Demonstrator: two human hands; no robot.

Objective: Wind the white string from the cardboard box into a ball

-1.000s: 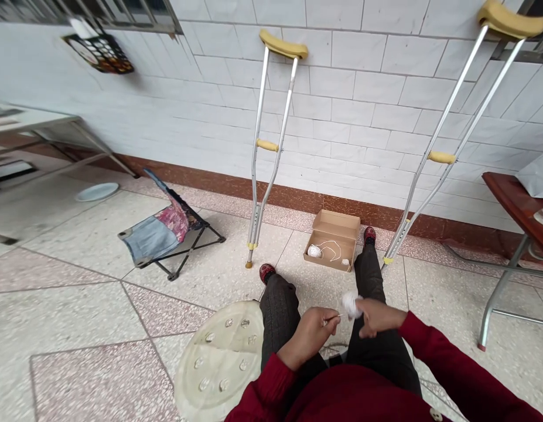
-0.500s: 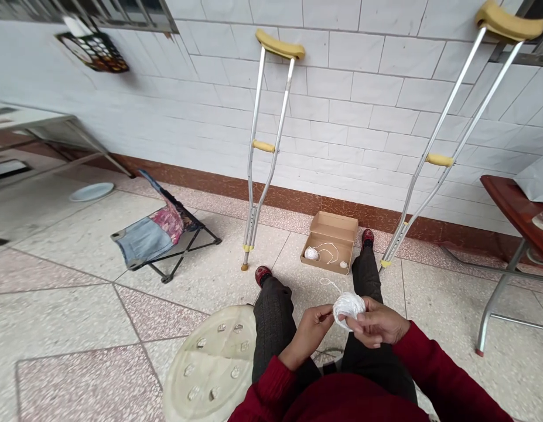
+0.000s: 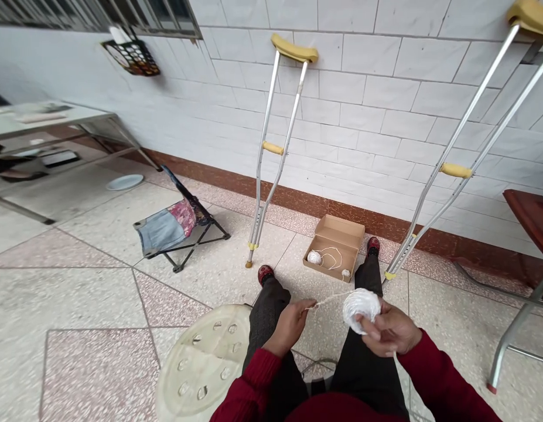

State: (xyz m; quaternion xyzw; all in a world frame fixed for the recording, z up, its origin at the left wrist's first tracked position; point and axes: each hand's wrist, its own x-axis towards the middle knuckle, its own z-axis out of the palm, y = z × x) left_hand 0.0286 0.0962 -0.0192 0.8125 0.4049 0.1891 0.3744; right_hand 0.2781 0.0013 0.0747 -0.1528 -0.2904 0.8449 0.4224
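I sit with my legs stretched out over a tiled floor. My right hand (image 3: 388, 333) is closed around a white ball of thread (image 3: 361, 308) held above my right knee. My left hand (image 3: 290, 324) pinches the loose thread end (image 3: 326, 301), which runs taut from the ball to its fingertips. Beyond my feet an open cardboard box (image 3: 335, 249) holds a smaller white thread ball (image 3: 314, 257) and a loose loop of thread.
Two aluminium crutches (image 3: 275, 146) (image 3: 460, 170) lean on the white tiled wall. A folding fabric stool (image 3: 174, 225) stands at left, a pale plastic stool seat (image 3: 201, 363) beside my left leg, a red-brown table (image 3: 532, 220) at right, and a metal table (image 3: 43, 120) at far left.
The ball has risen and turned to face the camera in my right hand. My left hand has drawn away to the left, pulling the thread out straight.
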